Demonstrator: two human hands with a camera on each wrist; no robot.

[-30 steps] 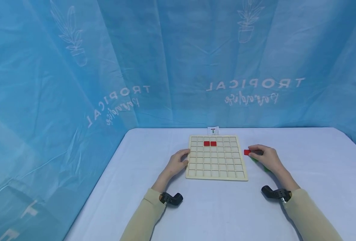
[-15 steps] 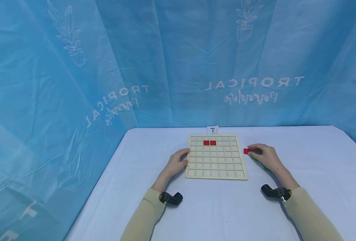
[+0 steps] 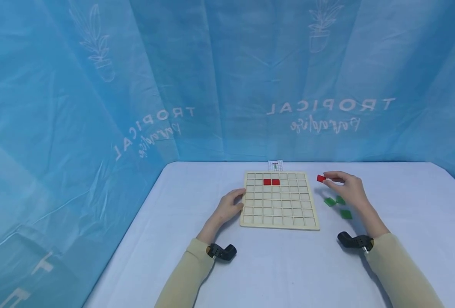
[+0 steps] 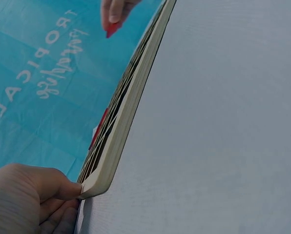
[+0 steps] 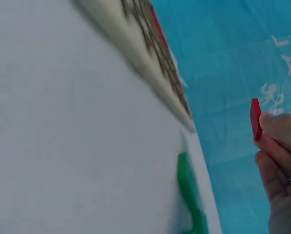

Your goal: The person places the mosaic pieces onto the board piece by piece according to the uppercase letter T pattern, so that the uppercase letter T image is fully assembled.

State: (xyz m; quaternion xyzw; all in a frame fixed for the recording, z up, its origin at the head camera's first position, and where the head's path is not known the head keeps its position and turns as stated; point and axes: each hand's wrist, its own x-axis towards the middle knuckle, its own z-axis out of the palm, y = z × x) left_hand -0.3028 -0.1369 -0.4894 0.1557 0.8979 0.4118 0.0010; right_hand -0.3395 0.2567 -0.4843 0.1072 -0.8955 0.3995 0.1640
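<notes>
Right hand [image 3: 348, 188] pinches a red square tile [image 3: 321, 178] beside the gridded board [image 3: 281, 209] — left hand [image 3: 226, 207] grips the board's edge, probably steadying it.

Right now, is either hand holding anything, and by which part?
The right hand pinches a red tile by its right side. The left hand touches the left edge of the board; whether it grips is unclear.

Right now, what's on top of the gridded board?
Two red tiles sit side by side on the gridded board, second row from the far edge; what lies beneath them is hidden.
</notes>
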